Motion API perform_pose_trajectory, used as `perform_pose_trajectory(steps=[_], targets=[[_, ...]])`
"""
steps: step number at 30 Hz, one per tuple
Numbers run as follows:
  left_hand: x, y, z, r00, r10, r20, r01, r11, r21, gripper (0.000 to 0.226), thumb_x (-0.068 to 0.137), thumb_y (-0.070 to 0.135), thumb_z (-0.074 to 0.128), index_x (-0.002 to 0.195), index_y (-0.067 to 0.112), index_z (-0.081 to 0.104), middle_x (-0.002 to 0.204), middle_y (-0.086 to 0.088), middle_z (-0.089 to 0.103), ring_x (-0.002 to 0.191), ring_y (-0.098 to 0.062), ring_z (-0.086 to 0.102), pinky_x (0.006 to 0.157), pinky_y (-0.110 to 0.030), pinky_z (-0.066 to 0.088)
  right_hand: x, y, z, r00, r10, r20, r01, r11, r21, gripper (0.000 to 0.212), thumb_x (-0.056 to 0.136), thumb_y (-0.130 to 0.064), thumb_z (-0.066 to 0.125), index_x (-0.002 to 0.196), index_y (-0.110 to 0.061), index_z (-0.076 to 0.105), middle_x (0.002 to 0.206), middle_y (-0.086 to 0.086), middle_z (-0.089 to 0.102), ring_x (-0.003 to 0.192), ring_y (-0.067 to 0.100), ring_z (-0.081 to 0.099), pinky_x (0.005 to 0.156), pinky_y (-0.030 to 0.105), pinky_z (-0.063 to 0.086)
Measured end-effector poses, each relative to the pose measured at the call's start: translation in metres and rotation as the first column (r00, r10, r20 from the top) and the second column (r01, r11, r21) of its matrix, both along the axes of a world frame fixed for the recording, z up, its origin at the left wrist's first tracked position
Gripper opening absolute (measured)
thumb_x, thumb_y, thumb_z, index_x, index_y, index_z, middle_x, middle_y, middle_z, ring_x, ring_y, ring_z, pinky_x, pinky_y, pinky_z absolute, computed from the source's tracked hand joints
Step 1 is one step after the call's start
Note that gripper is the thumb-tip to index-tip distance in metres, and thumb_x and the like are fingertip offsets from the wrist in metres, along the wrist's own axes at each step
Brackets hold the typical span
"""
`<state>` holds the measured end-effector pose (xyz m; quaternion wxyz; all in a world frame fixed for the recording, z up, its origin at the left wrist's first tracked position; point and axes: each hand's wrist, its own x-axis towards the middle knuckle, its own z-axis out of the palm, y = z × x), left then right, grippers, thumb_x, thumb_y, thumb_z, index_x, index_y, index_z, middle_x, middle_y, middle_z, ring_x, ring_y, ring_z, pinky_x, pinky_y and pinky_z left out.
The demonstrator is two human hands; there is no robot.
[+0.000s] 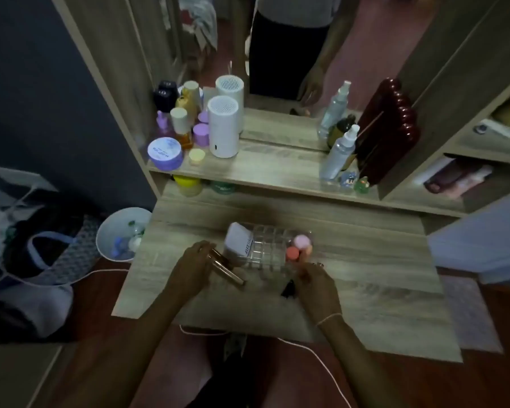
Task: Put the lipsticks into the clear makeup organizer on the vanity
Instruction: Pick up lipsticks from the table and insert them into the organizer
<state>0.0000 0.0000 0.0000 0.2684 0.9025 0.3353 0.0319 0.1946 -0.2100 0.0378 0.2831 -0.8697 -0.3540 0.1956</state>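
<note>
Your pale wood-grain vanity desk (365,290) fills the middle of the view, with a raised wood shelf (262,169) behind it and a mirror (277,39) above that. To the left on the floor sits a round white bin (115,228) with scraps inside, just beside the desk edge. On the shelf: a white cylindrical device with a grilled top (223,126), a dark red ribbed upright object (392,128) on the right, a clear spray bottle with a white nozzle (337,156) near it, a flat round purple jar with a pale lid (165,154) on the left among other small bottles.

On the desk, the clear plastic gridded makeup organizer (265,248) stands just beyond your hands. A white box (237,241) sits in its left part, and a pink round cap (301,241) and a coral round cap (292,253) show in its right part.

Your left hand (195,267) is at the organizer's left side, fingers curled closed around slim rose-gold lipstick tubes (227,267), which angle down toward the desk, still outside the organizer. How many tubes, hard to tell. Your right hand (315,279) is at the organizer's near right corner, fingers bent; a small dark object (289,288) shows just under it, but whether the hand grips it or touches the organizer cannot be told. A thin pale thread bracelet (329,318) circles your right wrist.
</note>
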Motion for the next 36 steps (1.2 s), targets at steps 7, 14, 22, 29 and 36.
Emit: perform_pose_trajectory(steps=[7,14,22,29,36], targets=[[0.009,0.006,-0.018,0.997,0.082,-0.001,-0.082,0.996,-0.03,0.035,0.088,0.001,0.052,0.123,0.005,0.055,0.139,-0.02,0.044,0.118,-0.037,0.047,0.095,-0.045,0.043,0.003,-0.011,-0.028,0.979,-0.175,-0.108,0.155,0.972,-0.175,0.019,0.081,-0.009,0.061,0.097,-0.015,0.069,0.104,0.014,0.069,0.09,0.029,0.065,0.075,0.03,0.049],[0.012,0.025,-0.016,0.999,-0.042,-0.025,0.043,0.999,0.029,0.031,0.087,0.01,0.058,0.118,0.005,0.059,0.13,-0.018,0.051,0.118,-0.035,0.047,0.099,-0.041,0.038,0.005,-0.002,-0.042,0.983,-0.178,-0.038,0.168,0.967,-0.19,0.026,0.086,-0.007,0.058,0.111,-0.008,0.065,0.116,0.016,0.065,0.105,0.033,0.06,0.088,0.037,0.047],[0.006,0.04,-0.004,0.979,-0.201,-0.024,0.202,0.973,0.114,0.033,0.066,-0.006,0.074,0.097,0.0,0.065,0.099,-0.025,0.063,0.086,-0.039,0.061,0.067,-0.042,0.054,0.004,0.007,-0.049,0.98,-0.197,0.013,0.192,0.935,-0.3,0.014,0.089,-0.027,0.057,0.094,-0.014,0.054,0.101,0.014,0.064,0.089,0.034,0.063,0.071,0.04,0.05],[0.002,0.046,-0.002,0.96,-0.27,-0.071,0.275,0.957,0.092,0.028,0.07,0.003,0.076,0.094,0.007,0.063,0.097,-0.016,0.063,0.083,-0.029,0.061,0.067,-0.038,0.054,0.011,0.012,-0.047,0.938,-0.341,-0.062,0.311,0.907,-0.283,0.017,0.084,-0.024,0.063,0.088,-0.02,0.047,0.073,-0.002,0.058,0.073,0.024,0.062,0.066,0.036,0.051],[-0.005,0.049,0.0,0.944,-0.303,-0.129,0.32,0.936,0.145,0.039,0.071,0.008,0.077,0.106,0.008,0.062,0.103,-0.016,0.062,0.086,-0.028,0.061,0.069,-0.038,0.056,0.021,0.009,-0.036,0.838,-0.499,-0.219,0.491,0.866,-0.097,0.042,0.08,-0.027,0.068,0.118,-0.024,0.049,0.087,0.008,0.069,0.083,0.027,0.064,0.078,0.035,0.05]])
